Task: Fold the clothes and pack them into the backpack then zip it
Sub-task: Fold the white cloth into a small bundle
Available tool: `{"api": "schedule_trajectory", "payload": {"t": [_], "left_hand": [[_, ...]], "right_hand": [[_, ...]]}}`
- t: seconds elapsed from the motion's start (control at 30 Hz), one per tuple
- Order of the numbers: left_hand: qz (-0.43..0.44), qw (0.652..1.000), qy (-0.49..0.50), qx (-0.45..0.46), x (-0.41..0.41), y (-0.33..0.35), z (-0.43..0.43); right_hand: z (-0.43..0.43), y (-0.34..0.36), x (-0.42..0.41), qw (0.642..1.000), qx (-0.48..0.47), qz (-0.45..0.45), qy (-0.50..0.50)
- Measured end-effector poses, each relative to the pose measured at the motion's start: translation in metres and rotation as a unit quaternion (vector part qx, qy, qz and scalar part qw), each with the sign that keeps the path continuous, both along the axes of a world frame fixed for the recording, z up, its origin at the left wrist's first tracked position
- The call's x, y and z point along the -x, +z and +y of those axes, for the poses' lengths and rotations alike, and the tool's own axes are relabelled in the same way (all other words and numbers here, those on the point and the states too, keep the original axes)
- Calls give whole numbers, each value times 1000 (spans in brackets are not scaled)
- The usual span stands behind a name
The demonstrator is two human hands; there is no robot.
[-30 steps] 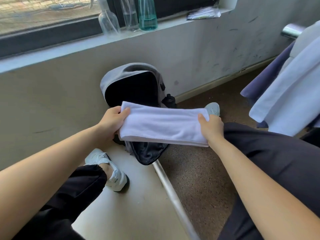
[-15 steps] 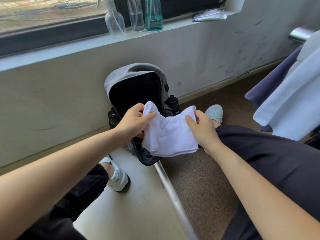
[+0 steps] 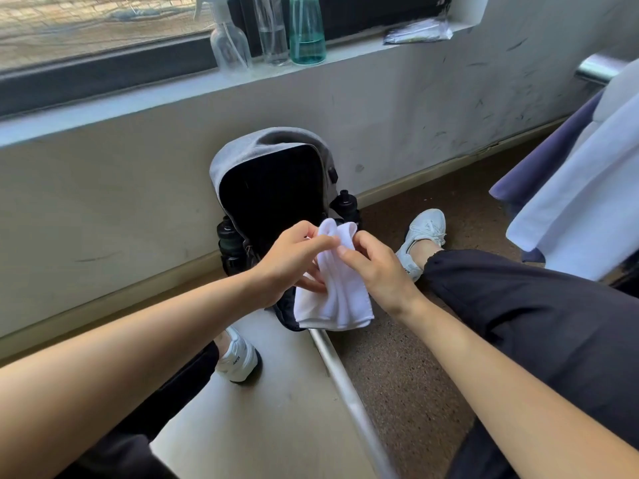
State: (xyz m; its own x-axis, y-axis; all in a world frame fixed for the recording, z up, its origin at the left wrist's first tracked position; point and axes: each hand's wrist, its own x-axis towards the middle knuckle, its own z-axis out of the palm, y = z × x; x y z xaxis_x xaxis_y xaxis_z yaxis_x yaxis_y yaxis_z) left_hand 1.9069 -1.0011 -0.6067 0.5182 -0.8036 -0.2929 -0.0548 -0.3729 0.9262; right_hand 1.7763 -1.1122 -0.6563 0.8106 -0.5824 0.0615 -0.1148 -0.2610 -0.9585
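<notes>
**White cloth doubled between 2 hands, in front of the open backpack**

Nearest: 2 bare forearms reaching in from the lower corners, dark trouser legs under each. Between them a pale floor panel, bare and open, edged on its right by a metal strip running diagonally toward the bag; right of the strip, brown speckled flooring, also free of objects. Left shoe planted on the pale panel near its left edge.

Mid scene: left hand and right hand close together, fingertips almost meeting, both pinching the white folded cloth. Cloth held up off the floor, folded over at the top between the 2 grips, lower edges hanging loose and roughly level just above the near rim of the bag. Right shoe just right of the hands, on the brown flooring.

Farther: grey backpack upright against the wall, main compartment gaping, dark interior exposed directly behind the cloth. 1 black bottle at its left side, another at its right.

Far right: white and purple garments draped from a metal bar, hanging clear of the hands.

Farthest: window ledge carrying 3 bottles and a plastic packet.
</notes>
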Motion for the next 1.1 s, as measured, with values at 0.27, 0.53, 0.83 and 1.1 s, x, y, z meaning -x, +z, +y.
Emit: {"api": "schedule_trajectory", "payload": {"t": [0.27,0.53,0.83,1.1], "left_hand": [[13,998,-58,7,-5,9,2],[-114,989,89,16,-26,-1,3],[184,981,-30,-45,-34,-15,4],[-31,999,9,32,-27,-19,2]], "right_hand": [[3,0,1,995,12,39,-87],[-10,7,2,976,-205,-16,-68],[-13,-2,-1,926,-363,-38,-92],[-12,-8,-2,947,-306,-15,-98]]}}
